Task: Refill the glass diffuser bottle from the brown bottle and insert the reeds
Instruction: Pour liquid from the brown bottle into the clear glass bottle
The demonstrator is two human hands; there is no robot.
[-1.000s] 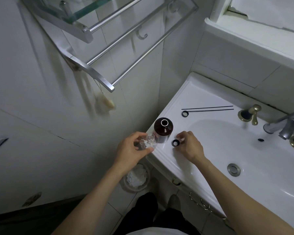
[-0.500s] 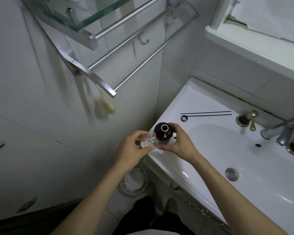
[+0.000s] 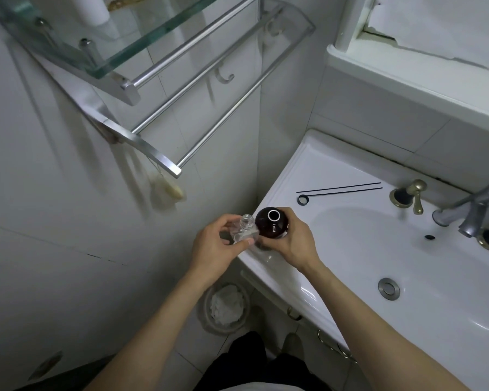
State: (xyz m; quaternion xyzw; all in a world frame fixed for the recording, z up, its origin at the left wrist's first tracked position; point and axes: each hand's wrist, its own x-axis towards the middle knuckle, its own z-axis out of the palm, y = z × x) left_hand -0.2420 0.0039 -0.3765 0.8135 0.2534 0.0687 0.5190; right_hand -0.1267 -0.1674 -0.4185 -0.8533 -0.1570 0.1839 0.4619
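A small clear glass diffuser bottle (image 3: pixel 244 231) with an open neck sits at the left corner of the white sink (image 3: pixel 316 170), held by my left hand (image 3: pixel 213 248). Right beside it stands the round brown bottle (image 3: pixel 271 223), uncapped and upright, with my right hand (image 3: pixel 292 241) wrapped around its far and right side. The two bottles touch or nearly touch. Two thin black reeds (image 3: pixel 339 189) lie flat on the sink ledge behind, with a black ring (image 3: pixel 302 199) at their left end.
A brass tap handle (image 3: pixel 412 194) and a chrome faucet (image 3: pixel 469 218) stand at the sink's back right; the drain (image 3: pixel 388 289) is in the basin. A metal towel rack (image 3: pixel 158 153) and glass shelf (image 3: pixel 96 52) jut from the left wall. A bin (image 3: pixel 226 306) sits on the floor below.
My right hand left the small black cap on the sink rim and closed around the brown bottle. The cap is hidden now. My left hand kept hold of the glass bottle.
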